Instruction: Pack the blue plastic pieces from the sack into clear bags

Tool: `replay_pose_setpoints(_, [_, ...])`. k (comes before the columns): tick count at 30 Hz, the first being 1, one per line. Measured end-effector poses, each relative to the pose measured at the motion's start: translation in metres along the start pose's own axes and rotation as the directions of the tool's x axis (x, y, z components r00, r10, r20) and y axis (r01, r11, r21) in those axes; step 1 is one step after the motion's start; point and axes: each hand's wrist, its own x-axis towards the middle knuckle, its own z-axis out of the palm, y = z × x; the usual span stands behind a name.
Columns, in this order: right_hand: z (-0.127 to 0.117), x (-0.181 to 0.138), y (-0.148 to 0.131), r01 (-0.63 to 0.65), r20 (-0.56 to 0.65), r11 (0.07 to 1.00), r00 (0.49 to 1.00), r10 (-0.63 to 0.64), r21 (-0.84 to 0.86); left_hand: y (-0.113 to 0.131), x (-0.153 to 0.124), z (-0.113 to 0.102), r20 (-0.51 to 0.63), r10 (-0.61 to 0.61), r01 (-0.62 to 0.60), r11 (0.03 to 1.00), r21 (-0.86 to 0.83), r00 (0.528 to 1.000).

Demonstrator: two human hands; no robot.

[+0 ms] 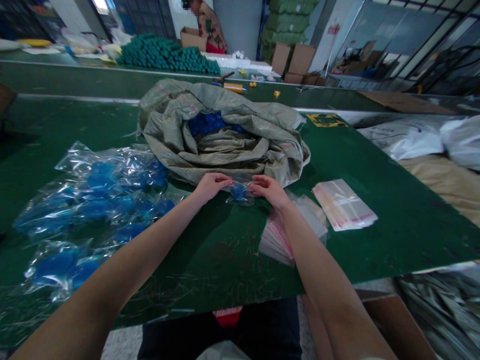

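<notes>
Between my two hands is a small clear plastic bag with a round blue item inside. My left hand pinches its left side, and my right hand pinches the right. Just behind them lies a large grey-green woven sack, its mouth folded back around a heap of blue items. Under my right forearm is a fanned stack of clear bags with pink-red edges. Left of my left arm, several filled clear bags with blue contents lie in a loose pile.
Another stack of flat clear bags lies right on the green table. Across the back counter are green rolls, a tape roll and cartons. A person is behind it. White sacks stand right of the table.
</notes>
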Motion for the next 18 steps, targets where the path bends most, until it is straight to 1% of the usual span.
replay_pose_setpoints(3, [-0.0001,0.0014,0.0043,0.049,0.025,0.998,0.999,-0.048,-0.026,-0.0021,-0.0011,-0.0034,0.058,0.067,-0.067,0.998,-0.008,0.996])
replay_pose_setpoints(7, [-0.0004,0.0035,0.0095,0.088,0.017,0.996,0.996,-0.088,-0.024,-0.0033,-0.0029,-0.0065,0.131,0.174,-0.171,0.985,-0.033,0.976])
replay_pose_setpoints(9, [-0.0004,0.004,0.0105,0.084,0.007,0.996,0.996,-0.084,-0.014,-0.003,-0.0038,-0.0066,0.137,0.189,-0.187,0.982,-0.025,0.972])
replay_pose_setpoints(13, [0.0002,0.0035,0.0091,0.067,0.011,0.998,0.998,-0.067,-0.009,-0.0038,-0.0047,-0.0061,0.11,0.2,-0.203,0.979,0.016,0.974])
replay_pose_setpoints(15, [0.0006,0.0031,0.0082,0.074,0.007,0.997,0.997,-0.074,-0.017,-0.0055,-0.0045,-0.0066,0.095,0.229,-0.234,0.972,0.037,0.969])
replay_pose_setpoints(18, [0.0003,0.0034,0.0081,0.091,-0.032,0.995,0.995,-0.092,-0.041,-0.008,-0.0046,-0.0084,0.093,0.285,-0.294,0.95,0.106,0.954])
